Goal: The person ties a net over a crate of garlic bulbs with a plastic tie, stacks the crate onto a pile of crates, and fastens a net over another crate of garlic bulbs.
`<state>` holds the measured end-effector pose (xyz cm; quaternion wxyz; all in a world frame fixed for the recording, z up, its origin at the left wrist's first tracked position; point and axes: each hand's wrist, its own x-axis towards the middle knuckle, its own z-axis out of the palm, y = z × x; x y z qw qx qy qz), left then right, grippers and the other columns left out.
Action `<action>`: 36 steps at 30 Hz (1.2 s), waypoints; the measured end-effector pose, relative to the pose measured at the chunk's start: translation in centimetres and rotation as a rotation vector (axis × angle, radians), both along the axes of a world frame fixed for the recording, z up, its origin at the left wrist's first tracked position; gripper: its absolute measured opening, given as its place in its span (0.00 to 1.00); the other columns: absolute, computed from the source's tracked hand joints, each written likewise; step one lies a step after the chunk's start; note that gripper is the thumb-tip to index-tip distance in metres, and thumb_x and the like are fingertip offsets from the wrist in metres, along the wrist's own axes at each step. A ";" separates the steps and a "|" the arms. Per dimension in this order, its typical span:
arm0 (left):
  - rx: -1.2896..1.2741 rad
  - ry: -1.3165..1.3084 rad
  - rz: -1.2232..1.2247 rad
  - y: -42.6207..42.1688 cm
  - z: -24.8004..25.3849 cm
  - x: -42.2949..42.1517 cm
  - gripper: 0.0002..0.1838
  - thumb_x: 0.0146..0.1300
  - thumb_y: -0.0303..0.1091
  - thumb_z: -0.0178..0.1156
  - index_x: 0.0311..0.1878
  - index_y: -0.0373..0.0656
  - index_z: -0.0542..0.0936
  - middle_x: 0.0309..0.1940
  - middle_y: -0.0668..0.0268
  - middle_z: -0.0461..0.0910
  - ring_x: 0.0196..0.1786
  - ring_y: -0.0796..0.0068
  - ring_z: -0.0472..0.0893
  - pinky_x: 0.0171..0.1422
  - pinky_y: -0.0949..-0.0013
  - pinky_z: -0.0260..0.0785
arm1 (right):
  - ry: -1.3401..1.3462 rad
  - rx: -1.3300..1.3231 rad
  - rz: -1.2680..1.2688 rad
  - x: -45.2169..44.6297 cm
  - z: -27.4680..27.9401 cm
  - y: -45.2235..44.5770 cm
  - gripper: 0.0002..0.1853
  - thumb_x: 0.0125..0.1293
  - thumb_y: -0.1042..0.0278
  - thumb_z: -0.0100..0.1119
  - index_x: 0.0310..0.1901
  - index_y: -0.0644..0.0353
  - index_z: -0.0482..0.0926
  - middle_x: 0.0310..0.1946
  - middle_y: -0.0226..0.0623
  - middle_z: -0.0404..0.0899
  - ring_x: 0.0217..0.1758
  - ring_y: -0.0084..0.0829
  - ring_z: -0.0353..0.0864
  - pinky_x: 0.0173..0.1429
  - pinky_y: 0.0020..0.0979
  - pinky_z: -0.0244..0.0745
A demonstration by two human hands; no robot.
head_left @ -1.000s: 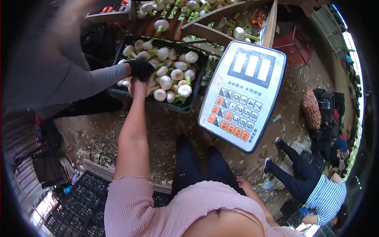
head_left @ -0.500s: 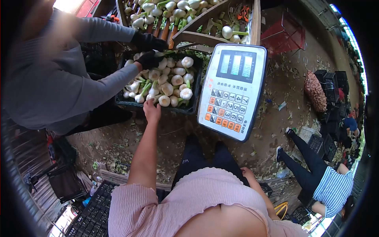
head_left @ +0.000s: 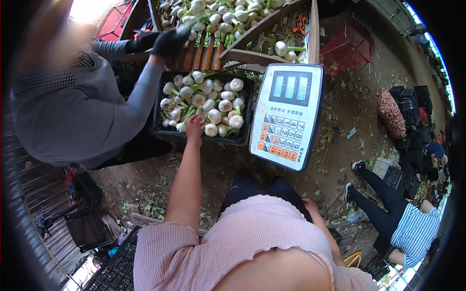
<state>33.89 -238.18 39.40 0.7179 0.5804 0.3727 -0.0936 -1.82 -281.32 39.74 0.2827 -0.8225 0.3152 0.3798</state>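
Note:
Over the near edge of a black crate (head_left: 221, 140) reaches my left hand (head_left: 195, 127), its fingers curled together among white bulbs (head_left: 213, 116) with green stems. What its fingertips hold, if anything, is too small to make out. Low beside my thigh is my right hand (head_left: 309, 204), partly hidden, its fingers unclear. A scale display with keypad (head_left: 287, 116) stands right of the crate, its screen lit. Dark-gloved hands (head_left: 170, 42) of a co-worker are above the crate's far left side, one blurred.
Beyond the crate, a slatted wooden bin (head_left: 262, 57) holds more bulbs. A red frame (head_left: 352, 46) stands at the upper right, near a filled net sack (head_left: 391, 114). A person in a striped top (head_left: 415, 235) is at the lower right. Black crates (head_left: 114, 266) lie at the lower left.
My left hand has moved from beside the co-worker's glove to the crate's near edge, then slightly up and right. The co-worker's gloved hands have left the crate toward the bin. The screen digits now show.

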 end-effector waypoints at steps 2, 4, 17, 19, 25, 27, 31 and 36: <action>-0.082 -0.019 -0.120 0.9 -1.3 -0.3 0.12 0.54 0.33 0.51 0.43 0.44 0.69 0.30 0.70 0.71 0.29 0.80 0.73 0.25 0.79 0.64 | -0.007 0.003 -0.017 0.8 0.5 0.2 0.11 0.56 0.66 0.49 0.41 0.53 0.76 0.35 0.40 0.77 0.39 0.36 0.77 0.44 0.31 0.69; -0.065 0.002 -0.177 0.5 -0.2 -1.3 0.08 0.54 0.33 0.52 0.37 0.45 0.71 0.26 0.71 0.71 0.24 0.81 0.72 0.20 0.80 0.61 | -0.036 0.030 -0.045 0.8 -0.3 -0.2 0.11 0.56 0.67 0.49 0.41 0.52 0.76 0.35 0.38 0.77 0.40 0.35 0.77 0.44 0.30 0.69; 0.173 0.358 -0.234 4.4 -6.6 -18.5 0.08 0.52 0.33 0.54 0.35 0.42 0.73 0.15 0.68 0.69 0.15 0.78 0.68 0.17 0.74 0.61 | -0.263 0.275 0.191 10.4 -8.4 -8.6 0.12 0.52 0.63 0.54 0.39 0.52 0.78 0.36 0.36 0.78 0.42 0.32 0.76 0.46 0.30 0.69; 0.128 0.398 -0.138 3.6 -5.9 -21.9 0.09 0.53 0.34 0.54 0.35 0.42 0.72 0.15 0.69 0.68 0.14 0.79 0.67 0.16 0.74 0.59 | -0.336 0.303 0.319 13.5 -6.0 -9.6 0.10 0.53 0.65 0.55 0.38 0.54 0.77 0.34 0.37 0.78 0.39 0.31 0.77 0.45 0.29 0.69; 0.156 0.386 0.068 -4.2 -2.6 -27.2 0.10 0.55 0.38 0.53 0.37 0.43 0.72 0.23 0.70 0.71 0.22 0.79 0.72 0.21 0.74 0.63 | -0.143 0.219 0.531 19.8 -4.4 -14.1 0.13 0.52 0.66 0.55 0.39 0.59 0.77 0.34 0.39 0.78 0.38 0.31 0.77 0.44 0.29 0.70; 0.242 0.360 0.021 -7.7 -0.6 -28.5 0.10 0.56 0.39 0.52 0.38 0.46 0.72 0.25 0.70 0.72 0.26 0.79 0.74 0.24 0.75 0.64 | -0.063 0.173 0.642 21.1 -3.6 -15.0 0.13 0.51 0.65 0.55 0.40 0.59 0.77 0.35 0.39 0.78 0.39 0.32 0.77 0.44 0.29 0.70; 0.220 0.316 0.085 -13.0 0.2 -33.8 0.11 0.57 0.39 0.53 0.40 0.47 0.72 0.26 0.71 0.73 0.28 0.80 0.75 0.26 0.74 0.65 | 0.010 0.176 0.884 23.5 -4.3 -17.5 0.14 0.50 0.64 0.56 0.40 0.57 0.77 0.37 0.39 0.78 0.40 0.33 0.77 0.45 0.30 0.70; 0.145 0.486 0.343 -19.8 1.8 -44.2 0.07 0.56 0.36 0.51 0.36 0.45 0.73 0.25 0.71 0.73 0.23 0.82 0.73 0.22 0.76 0.63 | 0.037 0.151 1.151 27.1 -4.9 -16.8 0.15 0.50 0.64 0.55 0.41 0.58 0.76 0.36 0.39 0.78 0.41 0.34 0.77 0.45 0.32 0.70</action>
